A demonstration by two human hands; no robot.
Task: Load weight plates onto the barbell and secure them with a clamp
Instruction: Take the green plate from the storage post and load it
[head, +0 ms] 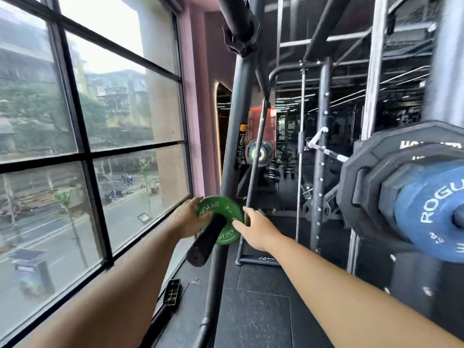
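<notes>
Reaching forward with both arms outstretched. Gripping the green plate [223,207] at opposite rims with left hand [187,218] and right hand [256,228].

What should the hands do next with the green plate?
Probably slide the green Rogue plate farther up the barbell sleeve. Both the left hand and right hand hold its rim, it is already threaded on, and bare sleeve sticks out behind it.
</notes>
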